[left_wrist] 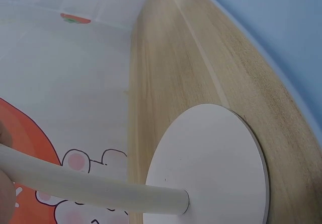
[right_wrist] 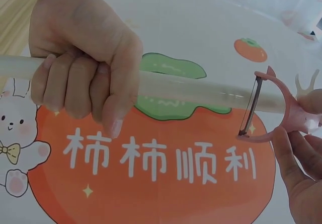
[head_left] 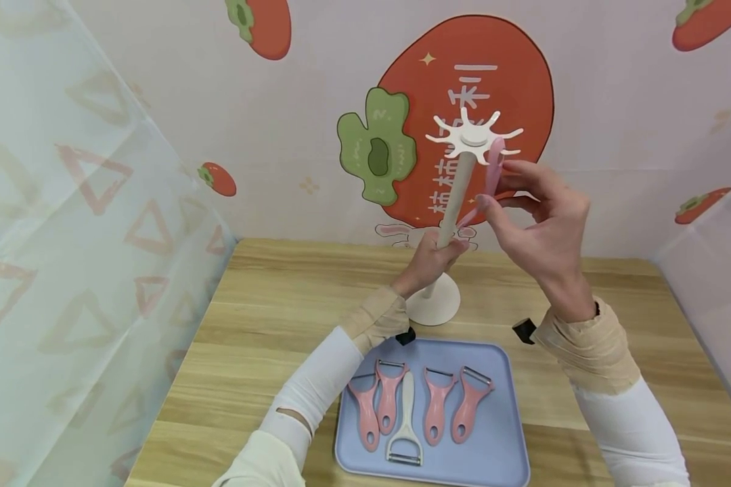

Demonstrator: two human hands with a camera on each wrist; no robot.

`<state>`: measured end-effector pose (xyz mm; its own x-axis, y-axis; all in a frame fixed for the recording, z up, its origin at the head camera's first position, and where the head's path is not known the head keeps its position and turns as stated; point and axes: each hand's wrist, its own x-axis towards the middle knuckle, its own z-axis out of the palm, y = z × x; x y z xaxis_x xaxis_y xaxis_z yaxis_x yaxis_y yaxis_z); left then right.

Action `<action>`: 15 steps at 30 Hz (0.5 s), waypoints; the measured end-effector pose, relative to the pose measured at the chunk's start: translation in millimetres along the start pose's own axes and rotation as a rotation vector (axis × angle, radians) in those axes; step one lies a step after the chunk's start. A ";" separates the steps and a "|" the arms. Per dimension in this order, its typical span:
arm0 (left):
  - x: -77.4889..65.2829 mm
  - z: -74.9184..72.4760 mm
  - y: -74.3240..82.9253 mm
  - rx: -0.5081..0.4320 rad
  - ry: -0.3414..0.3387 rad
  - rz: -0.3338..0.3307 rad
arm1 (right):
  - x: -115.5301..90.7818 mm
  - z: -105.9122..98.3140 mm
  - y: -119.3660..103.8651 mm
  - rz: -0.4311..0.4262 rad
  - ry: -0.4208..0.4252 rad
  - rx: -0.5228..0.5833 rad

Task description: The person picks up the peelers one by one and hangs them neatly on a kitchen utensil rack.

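A white stand has a round base (head_left: 441, 308), a pole (right_wrist: 186, 89) and a ring of curved hooks (head_left: 472, 135) at its top. My left hand (head_left: 428, 262) grips the pole partway up, fingers wrapped around it in the right wrist view. With thumb and fingers, my right hand (head_left: 548, 226) pinches a pink Y-shaped peeler (head_left: 493, 169) beside the hooks. Its handle end points up and overlaps one hook in the head view, while its blade (right_wrist: 251, 105) hangs lower, near the pole. The left wrist view shows the base (left_wrist: 211, 158) flat on the table.
A blue tray (head_left: 487, 467) lies on the wooden table (head_left: 256, 338) in front of the stand. It holds several pink peelers (head_left: 436, 409) and one white peeler (head_left: 407, 419); my left forearm partly covers its left side. Behind the stand is a persimmon-patterned backdrop (head_left: 317, 135).
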<state>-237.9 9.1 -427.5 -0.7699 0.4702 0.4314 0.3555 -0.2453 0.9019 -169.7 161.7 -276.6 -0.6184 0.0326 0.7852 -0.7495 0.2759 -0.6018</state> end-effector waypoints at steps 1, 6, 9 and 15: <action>0.1 0.0 0.0 0.004 0.001 0.000 | 0.0 0.2 0.3 -0.001 0.000 0.001; 0.4 -0.3 -0.3 0.019 0.001 -0.002 | -0.3 0.5 -0.2 -0.004 0.005 0.005; 0.7 0.1 0.7 0.017 0.000 -0.006 | -0.3 0.7 -3.1 -0.011 0.005 0.008; 0.0 -0.3 2.4 0.015 0.002 -0.015 | 0.4 1.9 -16.5 -0.029 -0.002 0.008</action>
<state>-237.2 8.3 -425.3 -0.7762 0.4725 0.4174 0.3517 -0.2250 0.9087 -158.0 155.4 -266.6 -0.5965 0.0229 0.8023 -0.7692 0.2692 -0.5796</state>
